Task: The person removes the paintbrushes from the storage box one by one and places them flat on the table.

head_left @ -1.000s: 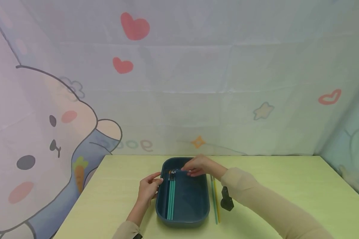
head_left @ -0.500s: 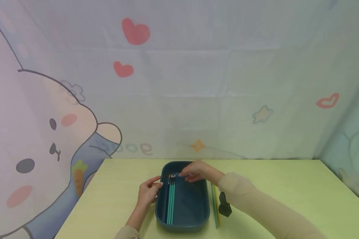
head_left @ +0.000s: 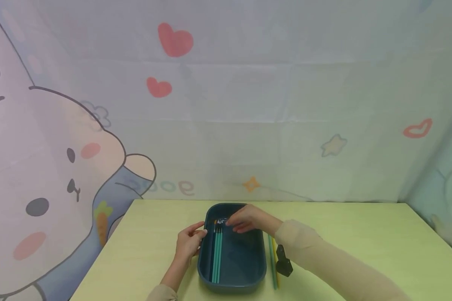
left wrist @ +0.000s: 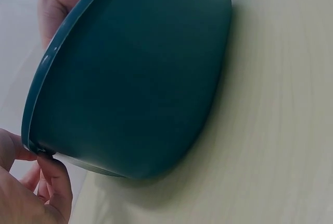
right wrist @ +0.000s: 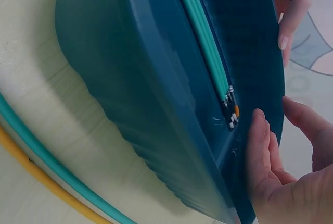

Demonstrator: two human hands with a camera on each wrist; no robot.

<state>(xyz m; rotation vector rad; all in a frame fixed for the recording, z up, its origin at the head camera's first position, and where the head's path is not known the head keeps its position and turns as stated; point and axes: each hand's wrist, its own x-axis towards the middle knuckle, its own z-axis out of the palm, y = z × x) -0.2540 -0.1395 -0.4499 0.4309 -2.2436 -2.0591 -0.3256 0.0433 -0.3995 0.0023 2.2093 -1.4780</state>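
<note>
Deep blue-green tray (head_left: 245, 259), oblong with rounded corners, standing upright on the desk (head_left: 335, 234), long sides running near to far. Inside, along the left wall: three slim teal-handled brushes (head_left: 218, 259) side by side, tips toward the far end of the tray, with a dark handle (head_left: 212, 263) between them and that wall; white and an orange tip visible in the cluster. Outside, just beside the tray's right wall: a teal handle (head_left: 272, 261) and a yellow handle (right wrist: 47, 178), roughly parallel, teal the nearer.
</note>
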